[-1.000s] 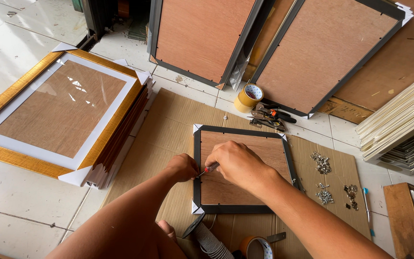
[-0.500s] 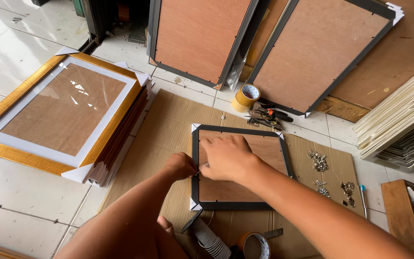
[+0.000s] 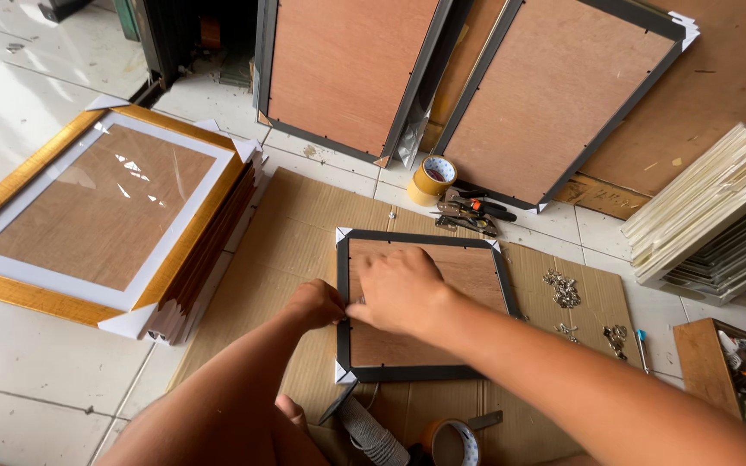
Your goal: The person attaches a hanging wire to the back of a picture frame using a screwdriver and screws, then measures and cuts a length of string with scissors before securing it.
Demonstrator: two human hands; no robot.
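A small black picture frame lies face down on a cardboard sheet, its brown backing board up and white protectors on its corners. My left hand pinches at the frame's left rail, fingers closed; what it grips is hidden. My right hand rests on the backing board beside the same rail, fingers curled down against the left edge. I cannot tell if a tool is under it.
A gold frame stack lies at left. Two large backed frames lean at the back. A tape roll and pliers lie behind the frame, metal clips to its right, stacked boards far right, another tape roll near me.
My right hand has slid left along the backing board onto the frame's left rail, closer to my left hand. The small tool seen in it earlier is no longer visible.
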